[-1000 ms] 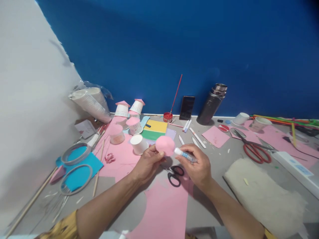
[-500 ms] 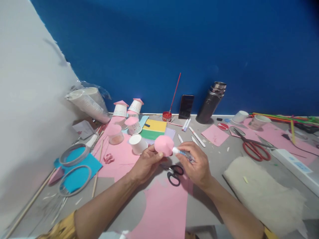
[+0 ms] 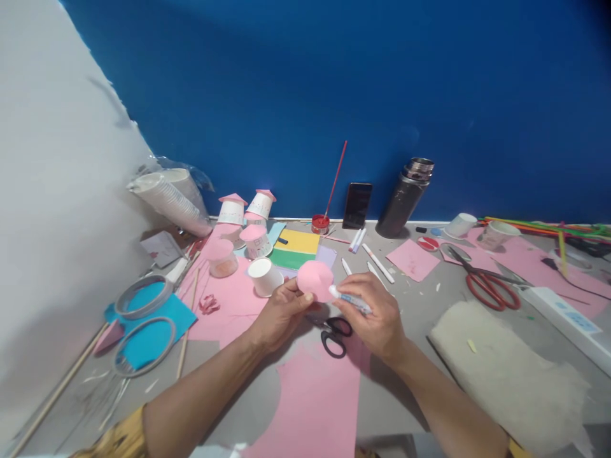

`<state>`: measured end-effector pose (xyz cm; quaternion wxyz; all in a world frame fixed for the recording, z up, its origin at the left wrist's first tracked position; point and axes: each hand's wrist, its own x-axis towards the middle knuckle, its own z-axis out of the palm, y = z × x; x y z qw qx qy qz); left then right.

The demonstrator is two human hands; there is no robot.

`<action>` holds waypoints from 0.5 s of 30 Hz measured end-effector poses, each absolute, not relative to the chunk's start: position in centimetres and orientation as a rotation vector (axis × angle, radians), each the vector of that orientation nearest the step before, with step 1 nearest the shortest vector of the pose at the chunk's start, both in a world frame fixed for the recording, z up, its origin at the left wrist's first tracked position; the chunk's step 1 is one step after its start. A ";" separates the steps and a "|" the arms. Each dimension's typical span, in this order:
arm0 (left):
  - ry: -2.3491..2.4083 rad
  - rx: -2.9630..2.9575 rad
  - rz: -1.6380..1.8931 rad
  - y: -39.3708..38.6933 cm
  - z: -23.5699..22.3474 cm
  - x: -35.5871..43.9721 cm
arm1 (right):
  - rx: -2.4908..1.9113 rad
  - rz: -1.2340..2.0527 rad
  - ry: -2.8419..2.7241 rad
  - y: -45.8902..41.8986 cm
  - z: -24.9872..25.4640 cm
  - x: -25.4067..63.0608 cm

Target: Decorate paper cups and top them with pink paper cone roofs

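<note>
My left hand (image 3: 286,312) pinches the lower left edge of a pink paper disc (image 3: 315,280), held above the table. A small white tube with blue print, seemingly glue (image 3: 354,300), is gripped in my right hand (image 3: 377,312). Its white tip meets the disc's right edge or lies just in front of it. Just left of the disc rests a plain white paper cup (image 3: 265,278). Beneath my hands lie black-handled scissors (image 3: 335,337), blades partly hidden, beside a large cut pink sheet (image 3: 317,394).
Paper cups with pink tops (image 3: 232,210) are stacked at back left, near bagged cups (image 3: 167,198). Tape rings (image 3: 144,343) lie on blue paper. A phone (image 3: 358,205) and dark flask (image 3: 403,198) lean against the wall. Red-handled scissors (image 3: 491,289) and a beige cloth (image 3: 506,362) lie right.
The tube in my right hand has shifted slightly left along the disc's edge and tilts a little differently. My left hand stays nearly still with the disc.
</note>
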<state>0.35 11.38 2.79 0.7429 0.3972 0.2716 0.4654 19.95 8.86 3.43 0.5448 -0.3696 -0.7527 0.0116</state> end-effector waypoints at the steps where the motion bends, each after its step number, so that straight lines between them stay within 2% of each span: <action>1: 0.608 0.879 1.024 11.4 2.7 0.3 | -0.855 -0.028 -1.821 8.9 3.3 19.9; 5: 0.678 0.930 1.024 11.2 2.5 0.2 | -0.843 -0.156 -1.933 8.9 3.0 20.0; 15: 0.840 1.059 1.059 10.9 1.9 -0.1 | -0.953 -0.239 -1.944 8.5 2.6 19.6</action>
